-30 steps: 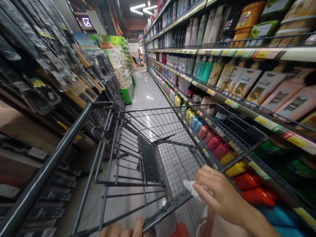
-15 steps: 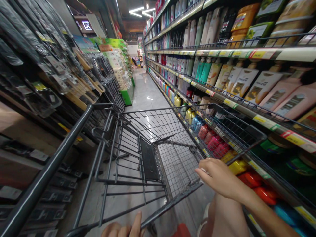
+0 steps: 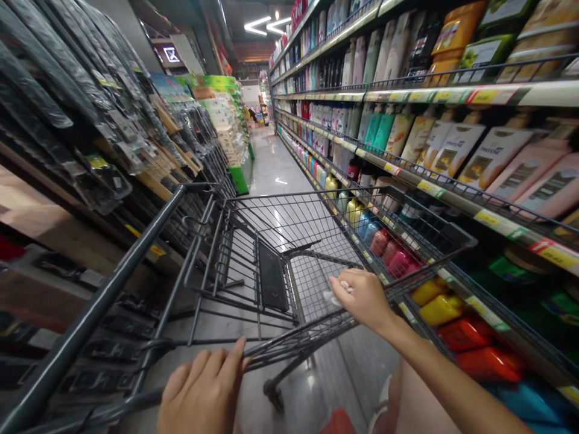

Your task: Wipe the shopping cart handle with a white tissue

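Note:
A dark grey wire shopping cart [image 3: 271, 346] fills the middle of the head view, turned sideways to me. Its basket holds nothing that I can see. My left hand [image 3: 203, 389] is wrapped over the near side rail, fingers closed on it. Above the far part of that rail is my right hand [image 3: 364, 298], closed around a small crumpled white thing [image 3: 333, 298], perhaps tissue; most of it is hidden in the fist. Whether the right hand also touches the rail, I cannot tell. The cart's push handle [image 3: 104, 283] runs along the left, with no hand on it.
Shelves on the right carry pump bottles [image 3: 459, 144], tubs and colourful bottles [image 3: 465, 334], close to the cart. Packaged goods hang on a rack [image 3: 104, 120] at left. Further on stand stacked packs [image 3: 224, 123] beside the grey aisle floor [image 3: 266, 166]. A caster wheel [image 3: 274, 392] shows below.
My left hand has come further up into view, on the near rail. My right hand has moved left with the white thing now showing. The cart's near side has swung upward in view.

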The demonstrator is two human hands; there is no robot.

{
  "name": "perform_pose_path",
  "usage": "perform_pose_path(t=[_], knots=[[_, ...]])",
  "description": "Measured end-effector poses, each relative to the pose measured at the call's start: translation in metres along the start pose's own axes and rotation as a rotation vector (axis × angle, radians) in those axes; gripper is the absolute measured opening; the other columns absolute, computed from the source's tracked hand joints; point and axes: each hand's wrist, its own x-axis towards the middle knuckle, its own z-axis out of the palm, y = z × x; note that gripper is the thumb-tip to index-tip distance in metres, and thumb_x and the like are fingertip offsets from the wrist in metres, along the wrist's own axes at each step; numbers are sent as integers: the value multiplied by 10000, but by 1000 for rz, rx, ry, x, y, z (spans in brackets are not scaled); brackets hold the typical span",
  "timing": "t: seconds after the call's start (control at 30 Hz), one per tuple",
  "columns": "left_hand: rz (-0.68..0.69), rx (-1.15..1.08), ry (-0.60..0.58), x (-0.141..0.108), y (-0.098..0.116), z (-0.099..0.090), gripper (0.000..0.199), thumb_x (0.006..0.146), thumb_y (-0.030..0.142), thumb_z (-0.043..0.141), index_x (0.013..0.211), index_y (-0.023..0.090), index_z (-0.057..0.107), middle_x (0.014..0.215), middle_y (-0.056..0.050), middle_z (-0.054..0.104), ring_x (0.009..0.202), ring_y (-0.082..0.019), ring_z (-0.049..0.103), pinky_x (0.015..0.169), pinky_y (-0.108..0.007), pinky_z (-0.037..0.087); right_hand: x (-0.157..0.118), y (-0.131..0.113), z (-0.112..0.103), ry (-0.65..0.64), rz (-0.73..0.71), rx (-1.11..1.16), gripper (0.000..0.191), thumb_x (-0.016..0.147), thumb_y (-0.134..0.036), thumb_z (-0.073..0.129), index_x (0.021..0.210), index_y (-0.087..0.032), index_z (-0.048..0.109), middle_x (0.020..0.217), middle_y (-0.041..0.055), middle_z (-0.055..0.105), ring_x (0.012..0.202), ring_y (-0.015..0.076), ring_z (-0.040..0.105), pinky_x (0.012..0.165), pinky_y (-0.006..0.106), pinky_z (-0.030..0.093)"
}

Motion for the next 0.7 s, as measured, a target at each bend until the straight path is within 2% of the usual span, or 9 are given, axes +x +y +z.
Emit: perform_pose_path(t=[0.17,0.3,0.4,0.47,0.57,0.7], knots=[[-3,31,-22,13,-6,7,230,884,203,485,1039,182,653,730,-22,651,708,-182,563,669,-324,316,9,-40,30,-15,-96,217,307,872,-291,585,581,-197,567,594,-12,616,591,122,547,593,249,332],[-13,45,-16,19,-8,9,221,883,210,482,1012,188,660,719,-24,650,694,-189,554,654,-325,314,10,-79,46,15,-96,474,189,866,-341,603,739,-205,639,716,-3,684,692,135,612,653,251,411],[-8,55,-19,22,-9,8,204,882,214,478,965,192,663,693,-21,634,674,-189,546,651,-328,313,1,-103,48,145,-75,695,218,899,-354,546,777,-193,627,706,1,665,667,127,599,646,254,442],[-12,51,-37,23,-10,8,194,876,187,471,891,189,664,668,-20,617,661,-192,537,650,-332,312,-10,-111,51,276,-137,742,219,921,-330,507,785,-188,603,686,1,633,652,126,572,650,268,450],[-1,45,-42,23,-14,10,203,865,130,460,837,184,654,670,-20,615,685,-195,543,665,-334,324,-31,-107,74,379,-351,603,186,942,-273,443,868,-188,589,779,33,623,769,151,561,738,316,464],[39,66,8,22,-19,16,214,886,157,451,978,186,641,717,-14,642,712,-179,556,676,-324,332,-52,-80,129,360,-634,173,160,890,-223,481,999,-220,598,967,53,602,963,179,500,834,340,422]])
